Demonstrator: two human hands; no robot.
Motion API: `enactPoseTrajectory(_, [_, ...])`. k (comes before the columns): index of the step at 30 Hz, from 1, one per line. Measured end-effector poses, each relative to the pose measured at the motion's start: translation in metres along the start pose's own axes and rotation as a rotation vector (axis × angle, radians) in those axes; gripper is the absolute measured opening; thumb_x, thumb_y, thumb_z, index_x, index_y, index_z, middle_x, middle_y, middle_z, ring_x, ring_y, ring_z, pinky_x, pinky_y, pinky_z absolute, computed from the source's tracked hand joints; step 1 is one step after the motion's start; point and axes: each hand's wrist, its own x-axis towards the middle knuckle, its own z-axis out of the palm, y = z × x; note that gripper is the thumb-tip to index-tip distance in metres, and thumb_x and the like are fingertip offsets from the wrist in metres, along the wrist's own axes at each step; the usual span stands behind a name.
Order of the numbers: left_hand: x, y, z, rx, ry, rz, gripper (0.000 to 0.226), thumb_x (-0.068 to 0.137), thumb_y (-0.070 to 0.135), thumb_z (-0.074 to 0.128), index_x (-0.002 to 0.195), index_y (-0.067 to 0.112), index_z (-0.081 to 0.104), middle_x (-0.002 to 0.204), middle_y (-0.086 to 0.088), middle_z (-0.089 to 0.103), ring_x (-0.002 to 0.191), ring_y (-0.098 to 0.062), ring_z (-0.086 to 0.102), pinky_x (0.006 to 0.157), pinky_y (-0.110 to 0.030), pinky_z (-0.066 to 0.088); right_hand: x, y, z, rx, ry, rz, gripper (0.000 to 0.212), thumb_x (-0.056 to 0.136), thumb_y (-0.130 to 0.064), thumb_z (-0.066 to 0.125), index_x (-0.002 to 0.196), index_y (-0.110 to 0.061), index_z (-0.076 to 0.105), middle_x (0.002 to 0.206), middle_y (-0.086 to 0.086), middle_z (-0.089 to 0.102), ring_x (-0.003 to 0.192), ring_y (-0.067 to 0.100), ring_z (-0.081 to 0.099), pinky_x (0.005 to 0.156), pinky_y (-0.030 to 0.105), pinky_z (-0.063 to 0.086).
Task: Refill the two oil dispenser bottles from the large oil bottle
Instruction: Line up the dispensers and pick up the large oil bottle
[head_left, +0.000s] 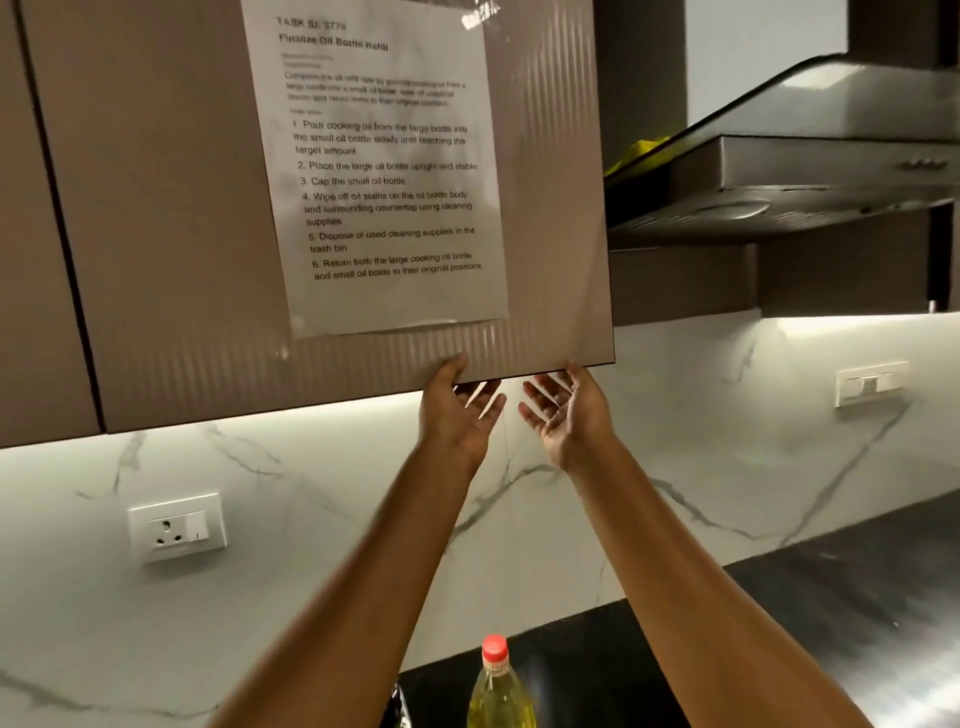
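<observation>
Oil bottle (500, 691): upright on the dark tabletop (831, 582) at the near edge, red cap on, between the forearms.
Left hand (457, 415): raised, grip holding the cabinet door (182, 234) by its lower edge, thumb in front, fingers behind.
Right hand (569, 421): just right of it, palm up, grip wide, fingers loose under the same edge.
Paper sheet (384, 171): taped to the door.
</observation>
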Motion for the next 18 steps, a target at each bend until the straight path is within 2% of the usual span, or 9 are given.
enactPoseTrajectory(4, [-0.003,-0.001,0.003,-0.024,0.025,0.023,0.011,0.090,0.012,0.057,0.100,0.009,0.054,0.104,-0.011,0.060,0.109,-0.031,0.061,0.090,-0.039,0.048,0.005,-0.012,-0.011,0.086,-0.038,-0.011,0.036,0.098,-0.031,0.044,0.125,-0.009,0.052,0.123,0.011,0.060,0.116,0.029,0.056,0.089,0.041,0.044])
enactPoseTrajectory(6, [-0.008,-0.001,0.004,-0.014,0.023,0.034,0.007,0.090,0.012,0.056,0.095,0.009,0.055,0.102,-0.012,0.061,0.112,-0.032,0.061,0.088,-0.039,0.049,0.005,-0.020,-0.018,0.121,-0.064,0.018,0.040,0.098,-0.034,0.042,0.126,-0.008,0.051,0.122,0.012,0.060,0.115,0.030,0.057,0.090,0.042,0.044])
enactPoseTrajectory(9, [-0.021,-0.006,0.007,0.016,0.042,0.078,0.003,0.090,0.011,0.052,0.090,0.010,0.055,0.099,-0.010,0.064,0.111,-0.031,0.062,0.091,-0.039,0.049,0.002,-0.027,-0.033,0.161,-0.122,0.060,0.051,0.098,-0.048,0.034,0.128,-0.010,0.050,0.124,0.013,0.060,0.108,0.029,0.060,0.089,0.042,0.046])
enactPoseTrajectory(12, [-0.041,-0.012,0.014,0.085,0.074,0.141,0.007,0.092,0.009,0.048,0.093,0.009,0.055,0.103,-0.011,0.067,0.105,-0.031,0.065,0.093,-0.041,0.049,-0.005,-0.035,-0.051,0.207,-0.215,0.100,0.065,0.095,-0.062,0.022,0.128,-0.014,0.051,0.122,0.014,0.062,0.105,0.029,0.063,0.087,0.042,0.048])
enactPoseTrajectory(15, [-0.079,-0.015,0.023,0.277,0.145,0.182,0.014,0.095,0.016,0.046,0.090,0.009,0.058,0.106,-0.014,0.069,0.102,-0.031,0.066,0.094,-0.042,0.049,-0.026,-0.048,-0.066,0.184,-0.351,0.113,0.062,0.094,-0.061,0.025,0.128,-0.018,0.053,0.119,0.013,0.065,0.102,0.029,0.067,0.085,0.043,0.052])
enactPoseTrajectory(18, [-0.127,-0.018,0.039,0.738,0.257,0.240,0.028,0.098,0.027,0.044,0.092,0.009,0.064,0.096,-0.012,0.074,0.088,-0.025,0.070,0.082,-0.036,0.053,-0.051,-0.057,-0.073,0.147,-0.479,0.092,0.053,0.096,-0.055,0.028,0.125,-0.019,0.054,0.115,0.013,0.067,0.103,0.031,0.066,0.087,0.046,0.053])
